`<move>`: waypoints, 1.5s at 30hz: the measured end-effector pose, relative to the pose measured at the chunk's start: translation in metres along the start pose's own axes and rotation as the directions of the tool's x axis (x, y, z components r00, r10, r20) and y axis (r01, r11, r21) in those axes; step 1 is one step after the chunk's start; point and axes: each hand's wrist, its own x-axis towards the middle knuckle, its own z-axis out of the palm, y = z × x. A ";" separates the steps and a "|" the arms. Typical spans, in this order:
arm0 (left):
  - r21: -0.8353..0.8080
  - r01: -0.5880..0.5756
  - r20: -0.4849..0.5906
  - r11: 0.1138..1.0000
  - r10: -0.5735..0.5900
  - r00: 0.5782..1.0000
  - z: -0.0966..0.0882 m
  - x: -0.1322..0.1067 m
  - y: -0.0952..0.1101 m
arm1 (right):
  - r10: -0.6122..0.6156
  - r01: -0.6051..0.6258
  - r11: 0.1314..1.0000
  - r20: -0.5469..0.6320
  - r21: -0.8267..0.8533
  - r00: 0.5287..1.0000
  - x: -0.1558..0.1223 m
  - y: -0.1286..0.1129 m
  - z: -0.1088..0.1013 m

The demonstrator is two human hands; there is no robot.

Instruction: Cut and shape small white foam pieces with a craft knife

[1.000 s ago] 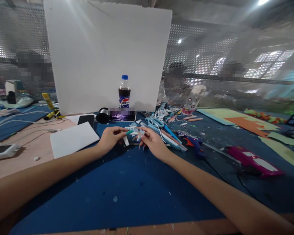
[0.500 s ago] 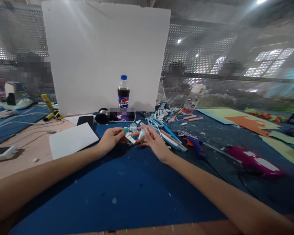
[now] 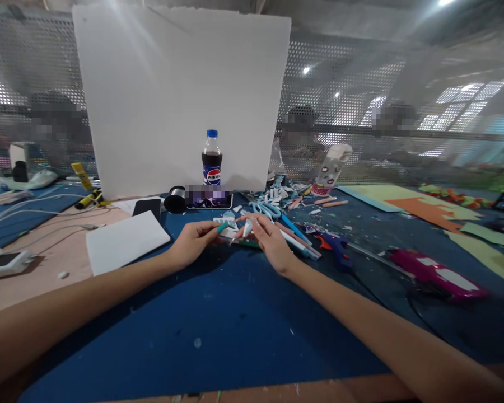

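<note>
My left hand (image 3: pixel 191 243) is closed in a pinch at a small white and pale-blue piece (image 3: pixel 227 231), perhaps cut paper or card. A teal strip (image 3: pixel 222 226) shows at its thumb tip; whether this is a nail or a loose piece I cannot tell. Close by on the right, my right hand (image 3: pixel 273 243) has its fingers bent together around a small pointed white-blue piece (image 3: pixel 247 228). Its lower fingers are partly hidden. Light-blue scissors (image 3: pixel 265 209) and several pale sticks or rolled strips (image 3: pixel 296 242) lie just beyond and beside the right hand.
A cola bottle (image 3: pixel 212 162) and a phone (image 3: pixel 210 199) stand before a white board (image 3: pixel 185 95). Paper scraps (image 3: pixel 279 193) lie behind the hands. At right are a blue glue gun (image 3: pixel 338 252) and a magenta tool (image 3: pixel 439 274); at left, a white sheet (image 3: pixel 126 240) and cables.
The fingers have shifted on the small pieces: the left thumb's teal strip has moved slightly right and down, and the right hand's pointed piece shows more upright. The table items stay put.
</note>
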 end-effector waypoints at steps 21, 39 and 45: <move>0.288 -0.151 -0.063 0.946 0.176 0.982 -0.003 -0.002 0.004 | -0.109 -0.024 0.849 -0.219 -0.528 0.970 0.009 0.007 -0.027; 0.511 -0.559 0.228 0.653 0.525 0.820 0.001 -0.013 0.009 | 0.115 -0.096 0.969 0.072 -0.228 0.991 -0.002 0.008 0.000; 0.568 -0.545 0.213 0.617 0.530 0.821 0.001 -0.016 0.012 | 0.142 -0.120 0.966 0.084 -0.228 0.986 -0.003 0.009 0.000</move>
